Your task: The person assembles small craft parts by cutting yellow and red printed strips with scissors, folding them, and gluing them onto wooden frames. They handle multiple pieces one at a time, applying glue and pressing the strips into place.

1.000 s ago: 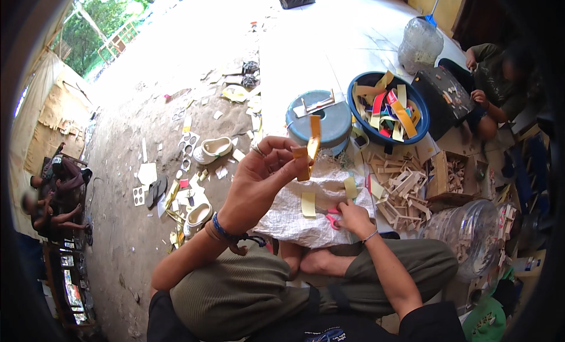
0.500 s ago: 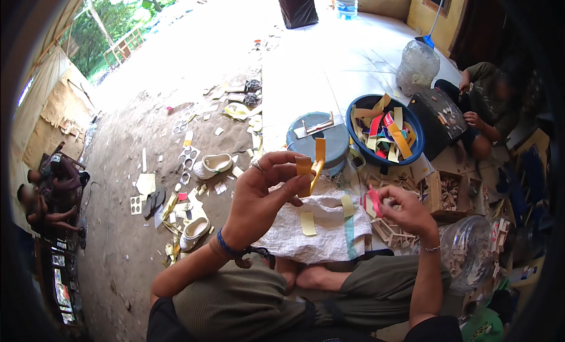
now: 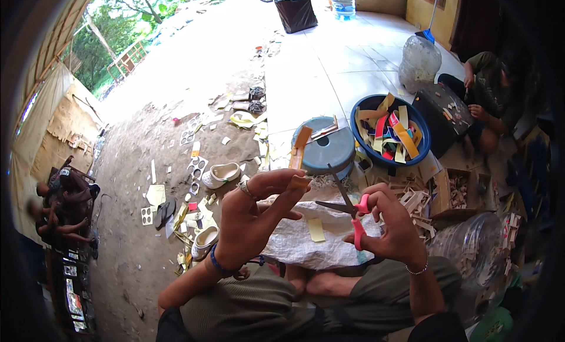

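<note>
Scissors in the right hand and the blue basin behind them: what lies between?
In the head view, a round grey-blue lid lies between the scissors and the blue basin.

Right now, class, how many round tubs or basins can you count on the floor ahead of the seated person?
2. A grey-blue upturned basin stands just beyond the white sack; a dark blue tub holding coloured strips sits to its right. Others may be hidden among the clutter.

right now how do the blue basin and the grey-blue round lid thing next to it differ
The blue basin is open at the top and holds a heap of yellow, orange and red strips; the grey-blue round lid is a closed flat top with a small hole near its middle and only a few scraps on it. The basin is deep blue and looks wider; the lid is paler and duller. Both are round and sit on the floor ahead of the person's hands.
</note>
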The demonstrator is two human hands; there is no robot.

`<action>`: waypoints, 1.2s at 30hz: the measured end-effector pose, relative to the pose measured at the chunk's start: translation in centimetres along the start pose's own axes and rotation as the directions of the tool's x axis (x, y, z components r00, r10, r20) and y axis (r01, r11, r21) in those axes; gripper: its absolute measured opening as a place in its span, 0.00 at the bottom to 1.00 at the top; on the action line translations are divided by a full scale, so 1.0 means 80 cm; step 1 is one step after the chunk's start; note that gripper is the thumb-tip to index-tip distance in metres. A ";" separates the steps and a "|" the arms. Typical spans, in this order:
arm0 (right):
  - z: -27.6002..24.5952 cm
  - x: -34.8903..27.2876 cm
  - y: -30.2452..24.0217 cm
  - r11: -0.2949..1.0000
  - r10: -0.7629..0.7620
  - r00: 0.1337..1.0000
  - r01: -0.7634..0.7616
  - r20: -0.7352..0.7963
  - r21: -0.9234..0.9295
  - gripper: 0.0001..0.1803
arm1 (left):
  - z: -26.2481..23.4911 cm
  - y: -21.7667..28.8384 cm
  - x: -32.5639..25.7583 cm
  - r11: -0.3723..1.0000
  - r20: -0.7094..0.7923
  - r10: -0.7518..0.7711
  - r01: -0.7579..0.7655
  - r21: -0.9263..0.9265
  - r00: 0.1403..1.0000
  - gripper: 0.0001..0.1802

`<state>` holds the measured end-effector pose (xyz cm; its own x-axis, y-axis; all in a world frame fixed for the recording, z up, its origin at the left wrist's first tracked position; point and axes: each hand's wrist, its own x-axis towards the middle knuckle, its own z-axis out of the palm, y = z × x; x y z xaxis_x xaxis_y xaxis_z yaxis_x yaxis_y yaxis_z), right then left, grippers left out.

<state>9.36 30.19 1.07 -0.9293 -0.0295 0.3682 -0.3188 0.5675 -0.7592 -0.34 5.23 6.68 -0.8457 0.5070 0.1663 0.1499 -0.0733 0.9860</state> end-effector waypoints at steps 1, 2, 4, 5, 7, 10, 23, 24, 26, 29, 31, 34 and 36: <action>0.003 -0.002 -0.003 1.000 0.025 1.000 -0.025 -0.005 -0.013 0.28 | 0.000 0.000 0.001 0.997 0.033 0.039 -0.041 0.067 0.999 0.18; 0.006 -0.001 -0.005 0.999 -0.019 1.000 0.018 -0.021 -0.040 0.30 | 0.000 -0.001 0.001 0.987 0.074 0.093 -0.102 0.126 0.993 0.18; 0.008 -0.002 -0.008 0.999 -0.007 1.000 0.009 0.029 -0.050 0.30 | 0.002 -0.005 -0.002 0.982 0.086 0.093 -0.106 0.158 0.992 0.19; 0.007 -0.003 -0.009 0.999 0.001 0.999 0.001 0.053 -0.055 0.29 | 0.002 -0.007 -0.003 0.979 0.107 0.097 -0.115 0.169 0.989 0.19; 0.008 -0.004 -0.010 1.000 0.005 0.997 -0.002 0.075 -0.030 0.28 | 0.002 -0.011 -0.002 0.973 0.153 0.106 -0.135 0.189 0.982 0.20; 0.009 -0.006 -0.011 1.000 -0.007 0.997 0.005 0.078 0.015 0.27 | 0.005 -0.016 -0.003 0.970 0.144 0.135 -0.161 0.184 0.980 0.18; 0.020 -0.015 -0.005 0.997 0.040 0.995 -0.047 0.092 0.064 0.30 | 0.013 -0.019 0.001 0.965 0.173 0.149 -0.182 0.190 0.974 0.15; 0.021 -0.015 -0.006 0.997 0.036 0.996 -0.042 0.083 0.072 0.30 | 0.013 -0.019 0.001 0.963 0.178 0.144 -0.179 0.203 0.973 0.15; 0.022 -0.015 -0.007 0.995 0.040 0.996 -0.047 0.082 0.085 0.30 | 0.011 -0.017 0.000 0.962 0.206 0.120 -0.165 0.217 0.971 0.15; 0.023 -0.016 -0.008 0.993 0.056 0.993 -0.066 0.100 0.096 0.30 | 0.008 -0.013 0.000 0.961 0.257 0.093 -0.154 0.230 0.962 0.17; 0.024 -0.017 -0.008 0.993 0.052 0.994 -0.062 0.100 0.099 0.30 | 0.007 -0.011 0.001 0.954 0.269 0.104 -0.173 0.246 0.957 0.16; 0.022 -0.018 -0.007 0.995 0.066 0.991 -0.074 0.117 0.065 0.30 | 0.006 -0.006 0.001 0.952 0.264 0.029 -0.107 0.285 0.964 0.15; 0.021 -0.019 -0.008 0.997 0.066 0.989 -0.072 0.131 0.038 0.29 | 0.007 -0.004 0.001 0.954 0.250 -0.017 -0.059 0.293 0.968 0.15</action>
<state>10.62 28.53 0.10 -0.9648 -0.0995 0.2436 -0.2582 0.5366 -0.8033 -0.17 5.75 6.33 -0.6936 0.7065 0.1407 0.3429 0.1521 0.9270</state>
